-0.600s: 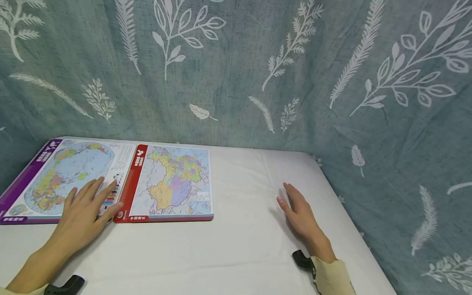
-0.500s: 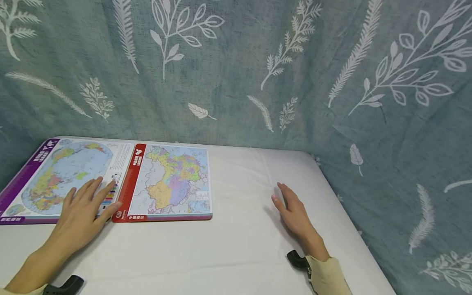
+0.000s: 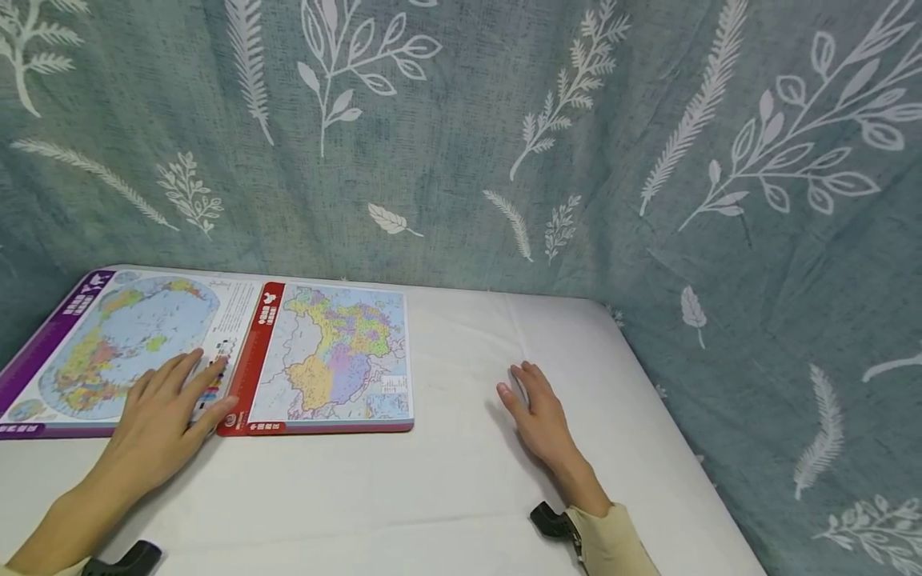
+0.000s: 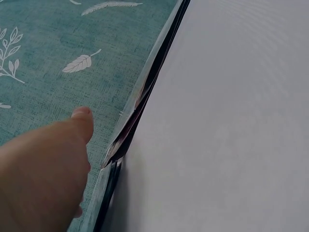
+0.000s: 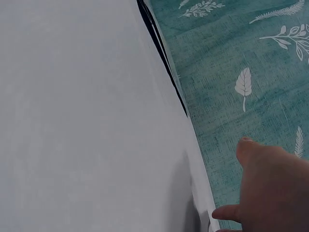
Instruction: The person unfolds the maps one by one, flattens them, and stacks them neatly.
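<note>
My left hand (image 3: pixel 157 420) rests on the lower right part of a world map (image 3: pixel 140 324) with a purple border, fingers extended and spread. Its thumb reaches the red border of a China map (image 3: pixel 346 352) that lies right beside it. Both maps are flat, on thin boards or pads, with lettering upside down or sideways. In the left wrist view, the board edges (image 4: pixel 137 104) appear as a dark, slightly gapped line. My right hand (image 3: pixel 536 412) holds nothing; its fingers are extended over the white table to the right of the maps, casting a shadow.
A white cloth (image 3: pixel 374 496) covers the table. Behind and to the right hangs a green-blue curtain (image 3: pixel 446 144) with white leaf prints. The table's right edge (image 3: pixel 677 408) slants toward me. Black straps with camera mounts (image 3: pixel 553 522) sit at both wrists.
My right hand has moved left across the table, toward the maps, and slightly nearer to me. The left hand and both maps have stayed in place.
</note>
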A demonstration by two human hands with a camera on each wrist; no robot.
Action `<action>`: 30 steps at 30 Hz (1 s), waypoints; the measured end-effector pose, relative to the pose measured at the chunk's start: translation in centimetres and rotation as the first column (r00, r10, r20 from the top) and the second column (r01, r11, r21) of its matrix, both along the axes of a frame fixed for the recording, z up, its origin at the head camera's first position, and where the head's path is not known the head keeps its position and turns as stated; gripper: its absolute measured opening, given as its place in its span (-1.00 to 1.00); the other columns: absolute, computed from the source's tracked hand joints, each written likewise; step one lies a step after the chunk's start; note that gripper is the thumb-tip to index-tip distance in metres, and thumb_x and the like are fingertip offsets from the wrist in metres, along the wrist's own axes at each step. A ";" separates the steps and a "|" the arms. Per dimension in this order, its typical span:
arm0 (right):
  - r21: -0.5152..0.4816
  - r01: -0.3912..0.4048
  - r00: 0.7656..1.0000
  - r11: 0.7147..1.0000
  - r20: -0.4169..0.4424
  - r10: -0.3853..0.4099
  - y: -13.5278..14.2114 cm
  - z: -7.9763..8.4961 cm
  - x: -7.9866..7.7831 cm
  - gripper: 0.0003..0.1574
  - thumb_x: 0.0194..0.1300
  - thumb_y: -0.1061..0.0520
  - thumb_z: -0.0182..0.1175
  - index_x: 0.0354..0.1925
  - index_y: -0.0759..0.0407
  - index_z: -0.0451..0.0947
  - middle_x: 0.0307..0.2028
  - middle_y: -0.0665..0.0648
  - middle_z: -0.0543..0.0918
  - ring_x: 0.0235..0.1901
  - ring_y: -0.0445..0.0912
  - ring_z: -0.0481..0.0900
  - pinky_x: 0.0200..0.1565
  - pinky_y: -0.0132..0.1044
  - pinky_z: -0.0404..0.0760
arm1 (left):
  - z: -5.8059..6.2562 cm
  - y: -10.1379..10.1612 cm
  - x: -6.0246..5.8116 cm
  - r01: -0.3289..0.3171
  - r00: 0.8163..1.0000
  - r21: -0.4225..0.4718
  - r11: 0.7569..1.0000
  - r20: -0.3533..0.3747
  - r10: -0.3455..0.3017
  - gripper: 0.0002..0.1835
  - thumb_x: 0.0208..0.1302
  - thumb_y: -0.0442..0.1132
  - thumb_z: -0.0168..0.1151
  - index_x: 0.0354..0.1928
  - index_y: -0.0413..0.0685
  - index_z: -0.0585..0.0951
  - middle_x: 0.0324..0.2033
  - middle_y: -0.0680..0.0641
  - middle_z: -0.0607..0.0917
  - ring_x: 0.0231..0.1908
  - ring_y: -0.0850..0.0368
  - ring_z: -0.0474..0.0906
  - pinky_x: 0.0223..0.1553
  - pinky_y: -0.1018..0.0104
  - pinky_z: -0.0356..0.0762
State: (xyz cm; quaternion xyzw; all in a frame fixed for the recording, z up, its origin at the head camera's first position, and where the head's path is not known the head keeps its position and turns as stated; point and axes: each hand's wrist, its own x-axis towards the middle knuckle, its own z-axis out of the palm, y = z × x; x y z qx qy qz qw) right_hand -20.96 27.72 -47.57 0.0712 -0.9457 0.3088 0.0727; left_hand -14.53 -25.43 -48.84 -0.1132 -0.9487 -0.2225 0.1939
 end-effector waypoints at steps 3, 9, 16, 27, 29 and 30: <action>0.000 0.002 1.000 1.000 0.000 -0.002 -0.5 -0.1 0.0 -0.17 0.58 -0.24 0.10 0.52 0.26 0.34 0.59 0.34 0.23 0.63 0.26 0.06 0.55 0.30 0.09 | 0.0 0.0 0.1 0.003 1.000 -0.003 1.000 -0.007 -0.003 -0.30 0.50 0.11 0.24 0.49 -0.14 0.43 0.44 -0.47 0.34 0.42 -0.48 0.19 0.42 -0.50 -0.09; 0.010 -0.026 1.000 1.000 -0.011 0.026 -2.3 -0.2 0.3 -0.15 0.56 -0.26 0.13 0.51 0.27 0.36 0.59 0.33 0.24 0.63 0.25 0.07 0.55 0.28 0.11 | 0.1 0.1 0.3 0.007 1.000 -0.003 1.000 -0.009 -0.007 -0.28 0.46 0.12 0.28 0.49 -0.13 0.43 0.43 -0.48 0.35 0.42 -0.48 0.19 0.41 -0.51 -0.07; -0.003 -0.092 0.995 0.996 -0.029 0.091 -5.3 -0.1 0.8 -0.15 0.54 -0.27 0.16 0.49 0.27 0.39 0.58 0.31 0.26 0.63 0.23 0.07 0.55 0.25 0.12 | 0.1 0.4 0.3 0.009 1.000 -0.014 1.000 -0.023 -0.009 -0.28 0.39 0.14 0.35 0.41 -0.17 0.51 0.34 -0.45 0.43 0.36 -0.48 0.24 0.32 -0.51 0.06; -0.003 -0.180 0.982 0.984 -0.065 0.179 -8.5 -0.3 1.7 -0.19 0.53 -0.26 0.17 0.44 0.26 0.46 0.55 0.32 0.32 0.61 0.22 0.12 0.53 0.24 0.18 | 0.4 1.2 0.3 0.035 0.997 -0.009 0.999 -0.062 -0.036 -0.27 0.30 0.10 0.46 0.37 -0.16 0.53 0.16 -0.41 0.53 0.25 -0.40 0.34 0.22 -0.45 0.18; -0.001 -0.195 0.979 0.981 -0.067 0.195 -8.8 -0.3 1.8 -0.19 0.53 -0.26 0.17 0.44 0.26 0.46 0.55 0.32 0.32 0.61 0.23 0.12 0.53 0.24 0.19 | 0.5 1.3 0.4 0.035 0.998 -0.016 0.999 -0.052 -0.035 -0.25 0.29 0.13 0.46 0.37 -0.17 0.53 0.15 -0.40 0.55 0.24 -0.38 0.36 0.21 -0.43 0.20; 0.001 -0.202 0.977 0.979 -0.066 0.201 -8.9 -0.2 1.9 -0.19 0.53 -0.27 0.17 0.44 0.26 0.45 0.55 0.32 0.32 0.62 0.22 0.12 0.53 0.24 0.19 | 0.5 1.4 0.4 0.034 0.998 -0.018 0.999 -0.044 -0.035 -0.24 0.28 0.14 0.46 0.37 -0.16 0.54 0.15 -0.39 0.55 0.23 -0.36 0.36 0.20 -0.42 0.21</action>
